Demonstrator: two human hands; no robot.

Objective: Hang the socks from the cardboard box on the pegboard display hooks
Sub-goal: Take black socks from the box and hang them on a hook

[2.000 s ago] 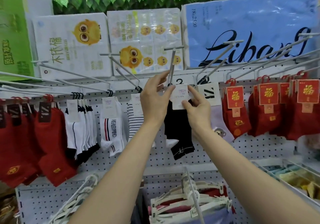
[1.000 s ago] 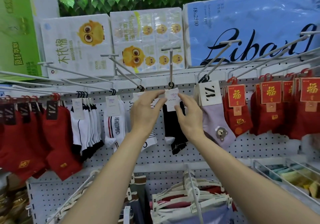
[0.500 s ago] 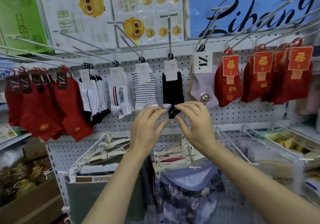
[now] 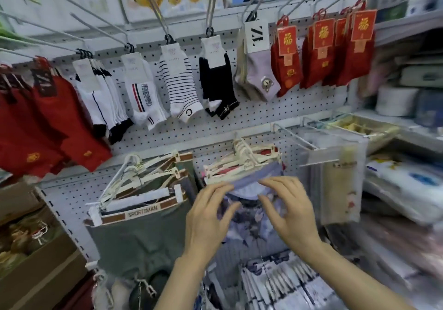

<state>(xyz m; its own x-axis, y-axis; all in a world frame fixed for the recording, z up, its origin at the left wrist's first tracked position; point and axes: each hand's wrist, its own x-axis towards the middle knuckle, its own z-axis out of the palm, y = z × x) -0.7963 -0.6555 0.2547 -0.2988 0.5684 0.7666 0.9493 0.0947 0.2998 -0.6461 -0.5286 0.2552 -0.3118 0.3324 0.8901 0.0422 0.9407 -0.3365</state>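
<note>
While both hands hold nothing, left hand [image 4: 206, 216] and right hand [image 4: 290, 211] hover near each other, fingers loosely spread, before hangered garments [image 4: 242, 165]. Cardboard box [image 4: 40, 271] sits low left. Farther back, black socks [image 4: 217, 81] hang on a pegboard [image 4: 299, 108] hook [image 4: 211, 5], between striped socks [image 4: 178, 81] and lilac socks [image 4: 260, 77].

left hand [image 4: 206, 216] and right hand [image 4: 290, 211] raised, fingers loosely curled, empty.

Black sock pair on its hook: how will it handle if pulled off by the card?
The black sock pair probably hangs limp: soft knit below a card header. Likely light, since a thin wire hook carries it. Its small hanger loop may snag coming off.
</note>
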